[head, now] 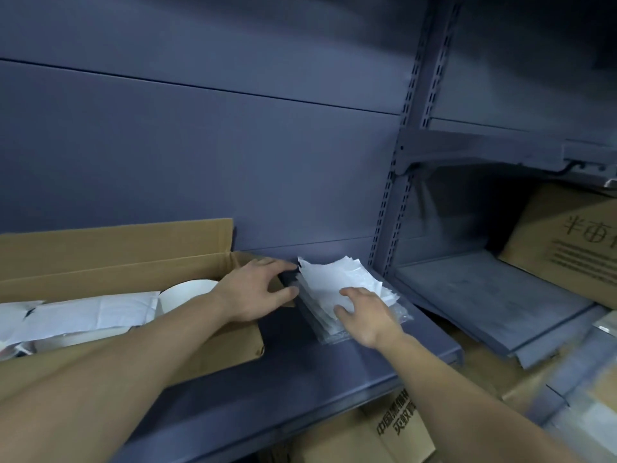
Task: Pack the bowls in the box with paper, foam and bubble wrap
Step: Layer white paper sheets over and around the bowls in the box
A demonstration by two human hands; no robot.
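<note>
While both forearms reach over the shelf [334, 369], the right hand [365, 315] lies palm down, fingers spread and flat, on a stack of white paper [340, 279] near the shelf's back edge; it presses the top sheet and grips nothing that I can see. Clear bubble wrap [397, 320] shows under the stack at its right and front edges. The left hand [257, 289] is open too, fingers loosely curved, its fingertips touching the left edge of the stack and its palm over the right end flap of the box [117, 259]; whether it pinches a sheet I cannot tell. That cardboard box stands open on the left part of the shelf, against the back panel, its rear flap upright. Inside it, a white bowl [187, 292] sits at the right end, partly hidden by the left wrist, and white foam sheets [93, 312] cover the rest. To the right, past the slotted upright, a lower shelf holds a printed carton [574, 248] leaning at an angle. Another carton [397, 426] with printed characters sits below the front edge of the shelf.
</note>
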